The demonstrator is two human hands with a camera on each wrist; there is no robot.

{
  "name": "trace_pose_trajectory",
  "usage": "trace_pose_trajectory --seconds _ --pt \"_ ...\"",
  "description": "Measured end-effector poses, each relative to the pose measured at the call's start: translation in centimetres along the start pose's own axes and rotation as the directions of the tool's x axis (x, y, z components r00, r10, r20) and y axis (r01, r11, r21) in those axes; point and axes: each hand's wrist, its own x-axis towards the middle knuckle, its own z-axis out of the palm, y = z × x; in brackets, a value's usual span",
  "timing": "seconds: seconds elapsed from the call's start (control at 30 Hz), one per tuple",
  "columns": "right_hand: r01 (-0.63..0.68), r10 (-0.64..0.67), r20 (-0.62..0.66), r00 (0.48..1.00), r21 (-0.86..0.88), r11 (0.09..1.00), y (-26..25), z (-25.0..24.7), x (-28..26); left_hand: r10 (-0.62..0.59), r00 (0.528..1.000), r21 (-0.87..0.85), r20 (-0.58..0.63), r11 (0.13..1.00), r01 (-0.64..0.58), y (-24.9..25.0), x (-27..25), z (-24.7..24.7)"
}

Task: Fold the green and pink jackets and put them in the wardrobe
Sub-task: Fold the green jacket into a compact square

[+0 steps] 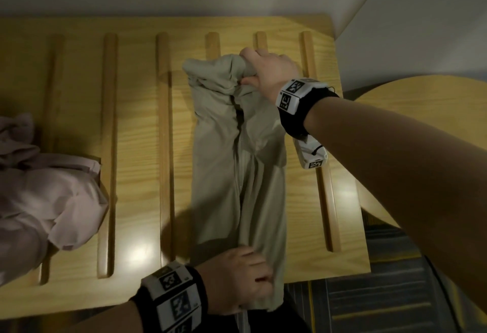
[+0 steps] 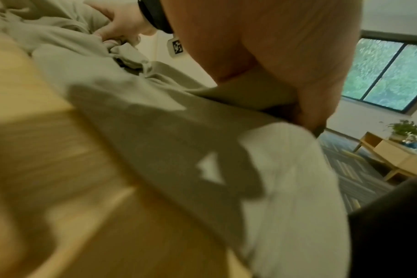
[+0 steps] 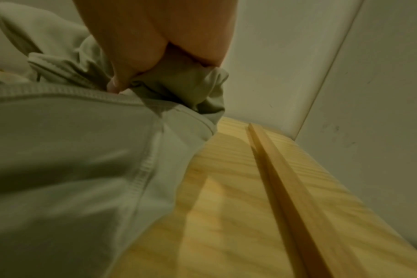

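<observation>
Lying lengthwise on the slatted wooden tabletop (image 1: 137, 148), between two of its raised strips: the green jacket (image 1: 237, 169), already narrowed into a long band with the zipper running down the middle. Being gripped at the far end by the right hand (image 1: 266, 72), fingers and thumb curled tight around a bunched wad of collar or hood fabric, probably to lift that end and bring it toward the near edge for a crosswise fold. Being pinned at the near hem by the left hand (image 1: 237, 280), fingers curved over the cloth where it is hanging off the tabletop edge; whether pinching or only pressing, hard to tell, but likely anchoring the hem so the band is not sliding while the top is pulled.

Looking pale sage, thin and soft, smooth along the body, heavily crumpled near the top, with a stitched seam showing in the right wrist view.

Waiting at the left of the tabletop, well apart: the pink jacket (image 1: 52, 195), heaped and unfolded. No wardrobe showing in any view.
</observation>
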Motion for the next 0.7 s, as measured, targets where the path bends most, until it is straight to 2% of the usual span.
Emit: trace_pose_trajectory --seconds 0.13,0.2,0.3,0.37,0.43,0.5,0.57,0.67,0.7 --pt "0.004 -0.004 0.002 1.000 0.009 1.000 0.1 0.1 -0.1 -0.063 0.995 -0.059 0.072 0.996 0.068 -0.1 -1.9 0.9" --pt "0.012 -0.012 -0.003 1.000 -0.008 1.000 0.2 0.1 -0.2 -0.128 0.992 -0.013 -0.019 0.992 0.128 -0.1 -1.8 1.1" --pt "-0.002 0.000 -0.043 0.999 -0.053 0.999 0.0 0.3 -0.6 -0.172 0.955 0.094 -0.241 0.975 0.200 -1.6 -0.5 -0.1" --pt "-0.027 0.019 -0.090 0.996 -0.080 0.996 -0.2 0.4 -1.0 -0.252 0.907 0.167 -0.339 0.932 0.321 -3.4 0.3 -1.6" --pt "-0.041 0.031 -0.120 0.992 -0.084 0.996 -0.5 0.4 -1.2 -0.393 0.829 0.129 -0.398 0.871 0.475 -5.0 1.0 -3.1" --pt "-0.048 0.036 -0.142 0.989 -0.079 0.996 -0.5 0.3 -1.4 -0.507 0.753 0.043 -0.419 0.818 0.574 -6.2 1.9 -4.0" --pt "-0.055 0.043 -0.168 0.985 -0.067 0.996 -0.5 0.2 -1.5 -0.556 0.712 -0.009 -0.430 0.791 0.612 -7.2 2.9 -4.5" --pt "-0.073 0.064 -0.223 0.973 -0.036 0.997 -0.4 -0.3 -1.6 -0.543 0.666 0.015 -0.511 0.769 0.639 -8.8 4.0 -5.8" --pt "-0.079 0.071 -0.244 0.967 -0.025 0.997 -0.4 -0.5 -1.7 -0.550 0.638 -0.009 -0.539 0.761 0.649 -9.3 4.2 -6.4"
